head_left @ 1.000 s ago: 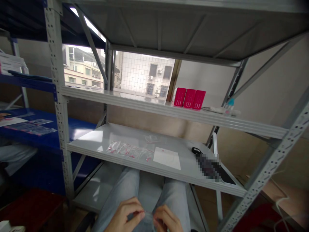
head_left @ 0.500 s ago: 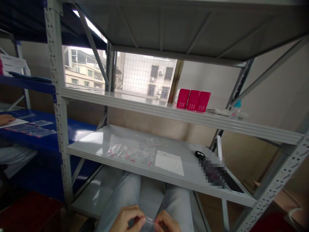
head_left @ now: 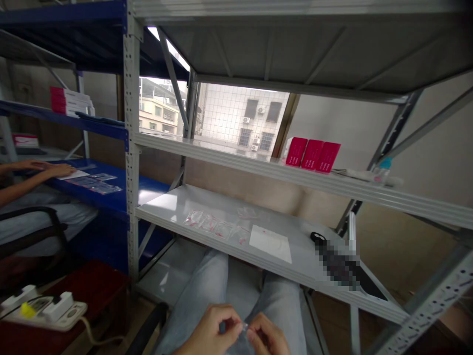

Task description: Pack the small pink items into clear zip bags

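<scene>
A grey metal shelving unit [head_left: 132, 148] is framing the workspace, its punched posts bounding both sides. Its work shelf [head_left: 303, 246] is running a straight front edge across the person's thighs [head_left: 207, 281]. On it, a white sheet [head_left: 271, 244] is lying near that edge, a gap separating it from a pixelated dark object [head_left: 338, 266] on the right. Above, three red boxes [head_left: 313, 155] are standing side by side near the upper shelf's [head_left: 229, 158] front edge, showing pale print too small to read. The left hand [head_left: 223, 325] and right hand [head_left: 268, 335] are working over the lap, this side of the edge, with open air around them. Clear bags [head_left: 214, 227] with pinkish-red marks are lying left of the sheet, any lettering unreadable. Smallest, a clear plastic piece [head_left: 244, 327] is sitting between the hands, thumb and fingers of each pinching it.
</scene>
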`<state>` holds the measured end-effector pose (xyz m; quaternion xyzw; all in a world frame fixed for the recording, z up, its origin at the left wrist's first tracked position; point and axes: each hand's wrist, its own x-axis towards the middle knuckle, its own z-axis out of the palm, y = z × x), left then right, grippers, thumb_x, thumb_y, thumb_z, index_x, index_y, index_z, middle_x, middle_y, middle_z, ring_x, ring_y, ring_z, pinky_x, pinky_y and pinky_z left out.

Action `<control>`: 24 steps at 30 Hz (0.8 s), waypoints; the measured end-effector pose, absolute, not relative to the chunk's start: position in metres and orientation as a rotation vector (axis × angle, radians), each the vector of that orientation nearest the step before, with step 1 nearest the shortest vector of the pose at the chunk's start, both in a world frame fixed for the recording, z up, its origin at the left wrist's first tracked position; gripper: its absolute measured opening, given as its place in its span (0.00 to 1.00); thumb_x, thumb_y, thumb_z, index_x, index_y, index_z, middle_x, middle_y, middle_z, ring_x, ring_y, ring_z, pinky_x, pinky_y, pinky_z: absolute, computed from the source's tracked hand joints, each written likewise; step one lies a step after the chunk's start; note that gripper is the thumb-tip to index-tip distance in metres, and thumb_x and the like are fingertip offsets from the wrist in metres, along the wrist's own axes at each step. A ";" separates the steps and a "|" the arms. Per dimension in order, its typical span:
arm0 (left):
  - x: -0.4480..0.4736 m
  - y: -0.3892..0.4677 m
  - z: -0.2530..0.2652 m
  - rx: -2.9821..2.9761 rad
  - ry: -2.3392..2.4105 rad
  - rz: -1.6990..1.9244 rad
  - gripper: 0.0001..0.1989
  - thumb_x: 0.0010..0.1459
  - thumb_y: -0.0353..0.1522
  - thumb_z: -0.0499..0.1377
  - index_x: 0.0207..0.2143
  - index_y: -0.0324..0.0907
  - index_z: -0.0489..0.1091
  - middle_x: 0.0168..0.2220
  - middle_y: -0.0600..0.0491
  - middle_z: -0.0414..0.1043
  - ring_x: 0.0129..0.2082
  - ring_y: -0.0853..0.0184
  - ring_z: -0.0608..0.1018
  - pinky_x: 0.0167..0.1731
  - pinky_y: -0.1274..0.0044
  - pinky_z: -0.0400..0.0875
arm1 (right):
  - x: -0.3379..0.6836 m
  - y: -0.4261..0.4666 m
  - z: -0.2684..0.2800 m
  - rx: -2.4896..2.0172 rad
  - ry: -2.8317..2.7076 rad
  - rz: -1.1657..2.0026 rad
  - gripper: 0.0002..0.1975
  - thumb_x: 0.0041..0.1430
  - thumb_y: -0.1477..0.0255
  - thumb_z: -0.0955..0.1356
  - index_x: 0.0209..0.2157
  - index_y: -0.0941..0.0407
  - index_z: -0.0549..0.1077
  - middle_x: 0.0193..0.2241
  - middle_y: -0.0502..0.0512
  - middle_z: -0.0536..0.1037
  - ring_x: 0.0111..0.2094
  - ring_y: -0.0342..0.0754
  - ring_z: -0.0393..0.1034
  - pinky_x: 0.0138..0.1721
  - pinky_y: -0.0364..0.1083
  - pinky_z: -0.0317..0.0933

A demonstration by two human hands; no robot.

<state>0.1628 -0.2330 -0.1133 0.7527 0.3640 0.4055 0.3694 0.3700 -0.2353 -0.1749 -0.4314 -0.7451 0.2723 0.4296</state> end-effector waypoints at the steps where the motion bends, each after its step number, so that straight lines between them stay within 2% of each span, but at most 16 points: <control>1: 0.162 -0.234 -0.112 1.919 0.941 1.031 0.10 0.59 0.35 0.59 0.28 0.40 0.76 0.26 0.53 0.76 0.28 0.69 0.76 0.30 0.81 0.65 | 0.369 -0.238 -0.171 -1.096 -1.859 0.692 0.20 0.63 0.55 0.63 0.26 0.55 0.69 0.21 0.48 0.66 0.21 0.41 0.56 0.23 0.40 0.51; 4: 0.161 -0.235 -0.109 1.909 0.962 1.017 0.10 0.60 0.34 0.59 0.29 0.40 0.76 0.26 0.54 0.75 0.28 0.69 0.74 0.29 0.81 0.62 | 0.366 -0.241 -0.163 -1.098 -1.865 0.731 0.19 0.64 0.55 0.62 0.28 0.55 0.70 0.23 0.49 0.67 0.23 0.42 0.59 0.24 0.40 0.53; 8: 0.165 -0.230 -0.110 1.974 0.966 0.997 0.09 0.57 0.30 0.59 0.25 0.39 0.74 0.23 0.55 0.70 0.25 0.71 0.71 0.26 0.81 0.59 | 0.359 -0.236 -0.162 -1.112 -1.885 0.780 0.20 0.63 0.54 0.62 0.30 0.55 0.72 0.24 0.50 0.70 0.23 0.42 0.60 0.25 0.40 0.54; 12: 0.171 -0.224 -0.103 1.946 0.971 1.010 0.12 0.58 0.32 0.59 0.22 0.39 0.74 0.21 0.55 0.69 0.24 0.71 0.69 0.25 0.80 0.58 | 0.361 -0.226 -0.160 -1.255 -1.777 0.798 0.23 0.59 0.51 0.65 0.22 0.55 0.65 0.17 0.45 0.61 0.20 0.41 0.54 0.22 0.40 0.49; 15: 0.161 -0.206 -0.079 1.880 0.911 1.048 0.13 0.57 0.35 0.60 0.22 0.39 0.73 0.20 0.56 0.68 0.24 0.70 0.69 0.26 0.80 0.59 | 0.382 -0.218 -0.151 -1.283 -1.622 0.803 0.25 0.55 0.49 0.66 0.19 0.54 0.58 0.16 0.43 0.55 0.20 0.41 0.49 0.22 0.41 0.47; 18: 0.135 -0.161 -0.037 1.817 0.914 1.126 0.17 0.59 0.40 0.58 0.23 0.39 0.72 0.20 0.56 0.66 0.23 0.71 0.67 0.25 0.80 0.58 | 0.414 -0.213 -0.140 -1.329 -1.354 0.813 0.25 0.56 0.50 0.66 0.20 0.52 0.54 0.18 0.42 0.50 0.20 0.41 0.46 0.21 0.41 0.47; 20: 0.118 -0.116 -0.009 1.842 0.993 1.158 0.17 0.60 0.42 0.57 0.26 0.39 0.71 0.20 0.58 0.65 0.24 0.71 0.66 0.25 0.81 0.59 | 0.431 -0.212 -0.135 -1.375 -1.271 0.851 0.24 0.58 0.50 0.65 0.22 0.52 0.56 0.19 0.42 0.49 0.20 0.41 0.46 0.21 0.41 0.47; 24: 0.108 -0.024 0.016 2.091 1.272 0.954 0.19 0.61 0.42 0.52 0.30 0.38 0.73 0.22 0.56 0.68 0.24 0.70 0.69 0.25 0.80 0.61 | 0.440 -0.211 -0.138 -1.431 -1.572 0.873 0.22 0.60 0.50 0.62 0.23 0.54 0.63 0.20 0.45 0.59 0.22 0.43 0.55 0.24 0.41 0.52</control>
